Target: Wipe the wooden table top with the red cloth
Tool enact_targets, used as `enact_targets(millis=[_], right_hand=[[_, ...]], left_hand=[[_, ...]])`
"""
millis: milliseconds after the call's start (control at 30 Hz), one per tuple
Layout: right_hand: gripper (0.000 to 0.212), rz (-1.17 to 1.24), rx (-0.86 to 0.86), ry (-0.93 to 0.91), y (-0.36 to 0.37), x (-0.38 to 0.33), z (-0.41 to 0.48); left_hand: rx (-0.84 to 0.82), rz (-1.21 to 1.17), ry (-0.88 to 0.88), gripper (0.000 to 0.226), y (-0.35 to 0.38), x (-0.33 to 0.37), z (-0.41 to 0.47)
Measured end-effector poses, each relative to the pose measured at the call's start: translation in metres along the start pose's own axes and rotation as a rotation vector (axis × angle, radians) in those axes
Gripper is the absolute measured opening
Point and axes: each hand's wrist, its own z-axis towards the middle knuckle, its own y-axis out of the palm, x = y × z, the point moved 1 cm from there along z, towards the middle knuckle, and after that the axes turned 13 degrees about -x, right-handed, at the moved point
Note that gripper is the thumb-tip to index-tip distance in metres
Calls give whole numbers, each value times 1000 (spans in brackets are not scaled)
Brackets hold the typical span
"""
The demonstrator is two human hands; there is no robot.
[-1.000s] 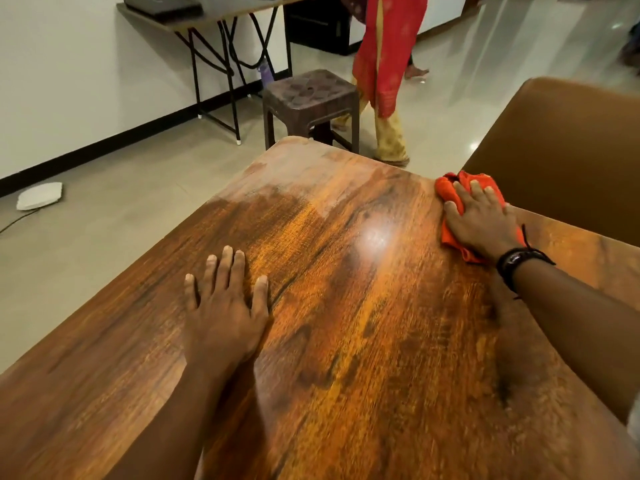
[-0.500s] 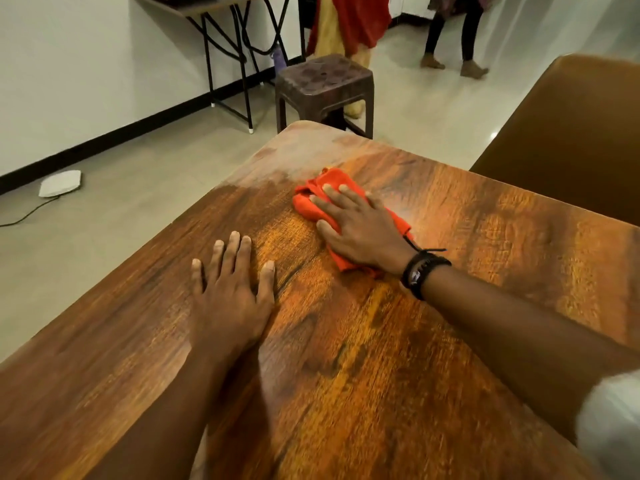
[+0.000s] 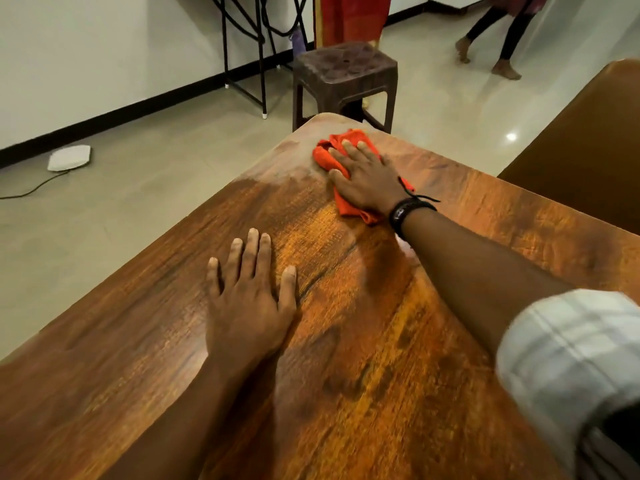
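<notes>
Pressing the bunched red cloth (image 3: 346, 161) flat with spread fingers at the wooden table top's (image 3: 398, 358) far corner, the right hand (image 3: 367, 180) should keep even pressure there while the left hand (image 3: 247, 306), fingers straight and slightly apart, braces nearer.

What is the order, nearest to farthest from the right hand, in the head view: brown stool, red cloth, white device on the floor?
1. red cloth, under the right hand.
2. brown stool, beyond the far corner of the table.
3. white device, on the floor, far left.
</notes>
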Motion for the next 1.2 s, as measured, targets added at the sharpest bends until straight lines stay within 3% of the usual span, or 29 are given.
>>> enact_targets(millis=[167, 300, 533, 667, 800, 1000, 1200], right_hand=[[55, -98, -23, -234, 10, -101, 28], [55, -112, -34, -384, 11, -105, 45], [58, 11, 21, -90, -27, -23, 102], [75, 98, 69, 64, -37, 38, 100], [61, 134, 150, 146, -31, 68, 49], [61, 99, 153, 240, -16, 71, 15], [76, 89, 53, 127, -36, 24, 100]], left_hand=[[8, -11, -25, 73, 1, 2, 0], [12, -4, -23, 71, -1, 2, 0], [-3, -4, -26, 69, 0, -1, 0], [9, -2, -19, 69, -1, 0, 1], [9, -10, -20, 70, 0, 0, 0], [15, -12, -12, 68, 1, 1, 0], [17, -5, -15, 67, 4, 0, 0]])
